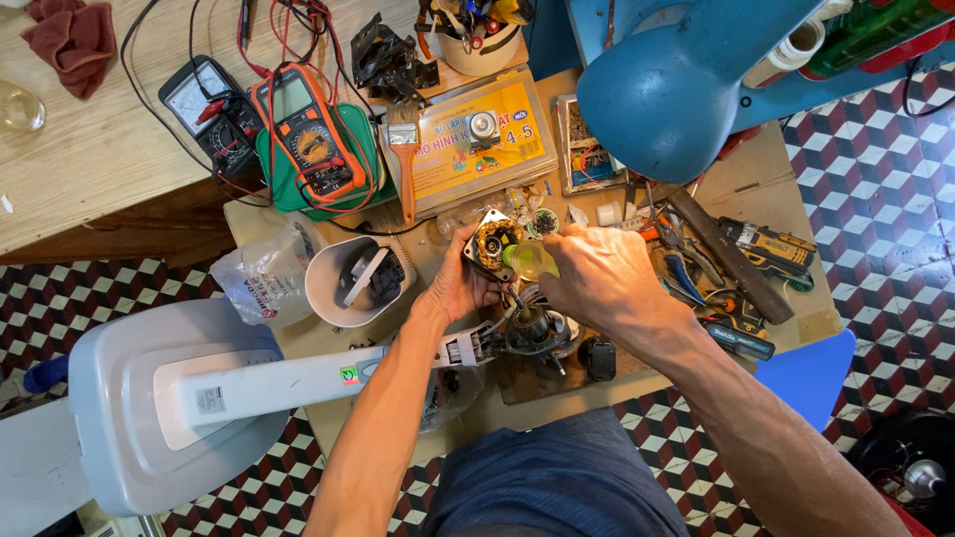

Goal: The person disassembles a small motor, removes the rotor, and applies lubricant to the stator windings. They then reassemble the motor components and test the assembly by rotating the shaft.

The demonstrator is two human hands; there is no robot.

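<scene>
Near the workbench's [766, 189] middle, the left hand [460, 288] gripped a square copper-wound motor stator [492, 242]; the right hand [597, 278] pinched a small yellow-green bottle [528, 260] touching its right side.

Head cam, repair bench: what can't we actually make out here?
- Right hand: its palm side and grip on the small yellowish bottle are hidden by its own back.
- Left hand: fingers are tucked behind the motor part, so the contact is unclear.
- Bench behind the blue lamp shade: covered.
- Tools at the right: overlapping and too small to identify.
</scene>
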